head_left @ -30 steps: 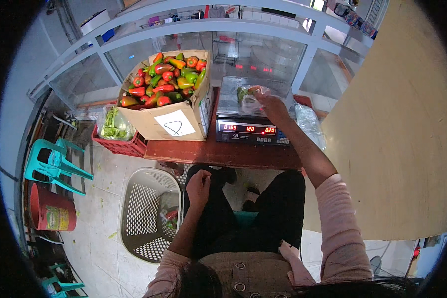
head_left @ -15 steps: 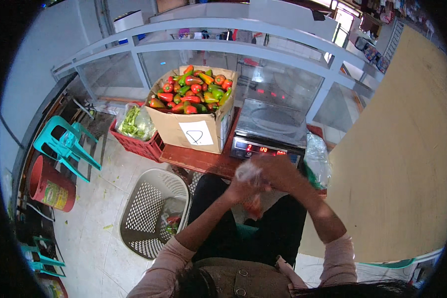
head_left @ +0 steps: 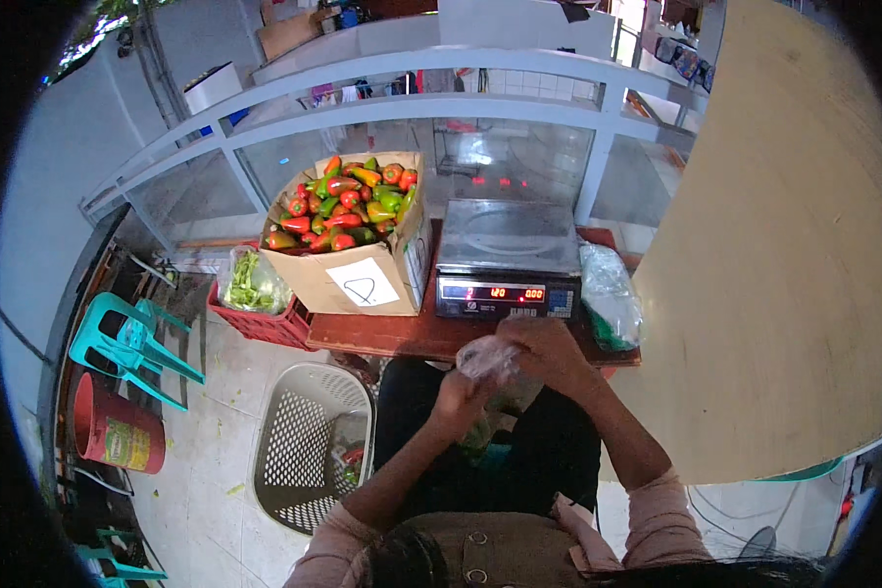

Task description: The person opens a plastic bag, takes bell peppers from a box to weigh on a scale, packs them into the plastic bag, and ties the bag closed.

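Observation:
A clear plastic bag (head_left: pixel 487 360) is bunched at its top between my two hands, above my lap. My left hand (head_left: pixel 456 400) is closed around the lower side of the gathered plastic. With closed fingers, my right hand (head_left: pixel 547 353) grips the bag from the other side, just in front of the scale. Something greenish (head_left: pixel 476 437) shows dimly between my knees, below the hands; whether it is inside the bag I cannot tell. A digital scale (head_left: pixel 508 257) with a bare metal plate and a lit red display stands on the red-brown wooden table (head_left: pixel 387 338).
Left of the scale, a cardboard box (head_left: pixel 338 279) is heaped with red and green peppers (head_left: pixel 348 208). A bagged green vegetable (head_left: pixel 253 279) sits in a red crate (head_left: pixel 265 323). Plastic bags (head_left: pixel 610 294) lie right of the scale. A pale basket (head_left: pixel 314 446) holds bagged peppers; a tan board (head_left: pixel 774 284) stands right.
The view has shifted a little. Both hands stay on the bag, and the right hand has moved slightly. Red peppers that showed beneath the hands are out of sight.

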A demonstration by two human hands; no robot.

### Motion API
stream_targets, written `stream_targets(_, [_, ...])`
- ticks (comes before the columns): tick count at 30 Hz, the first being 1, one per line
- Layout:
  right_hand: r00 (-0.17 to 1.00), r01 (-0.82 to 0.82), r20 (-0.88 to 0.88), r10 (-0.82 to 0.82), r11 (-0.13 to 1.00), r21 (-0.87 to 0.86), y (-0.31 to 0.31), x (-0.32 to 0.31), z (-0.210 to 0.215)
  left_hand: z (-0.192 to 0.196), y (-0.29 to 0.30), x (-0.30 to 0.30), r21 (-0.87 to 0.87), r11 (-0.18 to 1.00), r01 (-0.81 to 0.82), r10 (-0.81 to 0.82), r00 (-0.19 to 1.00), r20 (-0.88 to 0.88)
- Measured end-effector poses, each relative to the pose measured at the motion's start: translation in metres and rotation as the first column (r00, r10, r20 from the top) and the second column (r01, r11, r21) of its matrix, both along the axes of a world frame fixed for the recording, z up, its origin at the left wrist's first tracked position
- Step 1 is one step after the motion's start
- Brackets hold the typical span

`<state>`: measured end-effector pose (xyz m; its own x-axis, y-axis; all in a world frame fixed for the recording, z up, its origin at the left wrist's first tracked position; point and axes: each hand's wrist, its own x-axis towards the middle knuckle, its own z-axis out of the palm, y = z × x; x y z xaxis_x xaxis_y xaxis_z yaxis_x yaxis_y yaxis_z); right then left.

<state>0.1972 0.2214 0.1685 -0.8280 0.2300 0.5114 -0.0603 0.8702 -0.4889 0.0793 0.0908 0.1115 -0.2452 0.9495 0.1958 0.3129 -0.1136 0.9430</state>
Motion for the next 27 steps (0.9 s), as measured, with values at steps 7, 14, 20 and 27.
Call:
stream_targets(7, [0.859,-0.225,-0.471,-0.201,0.678,-0.700,-0.004,0.009,-0.015,0.053,0.025,-0.016,0.308,0.950,0.055,-0.012,0.990,-0.140])
stream_targets(14, [0.983,-0.049,0.081,0.165,0.661,-0.749,-0.016,-0.012,-0.049,0.066,0.039,-0.024,0.061,0.982,0.179,-0.173,0.980,-0.097])
stream_targets(20, [0.962,-0.034,0.144,0.232,0.622,-0.782,-0.022,-0.014,-0.032,0.087,0.051,-0.049,-0.007,0.988,0.153,-0.152,0.986,0.071])
stream_targets(27, [0.996,-0.083,-0.076,0.045,0.778,-0.623,-0.009,-0.030,-0.052,0.109,0.064,-0.051,-0.056,0.985,0.165,-0.163,0.986,0.037])
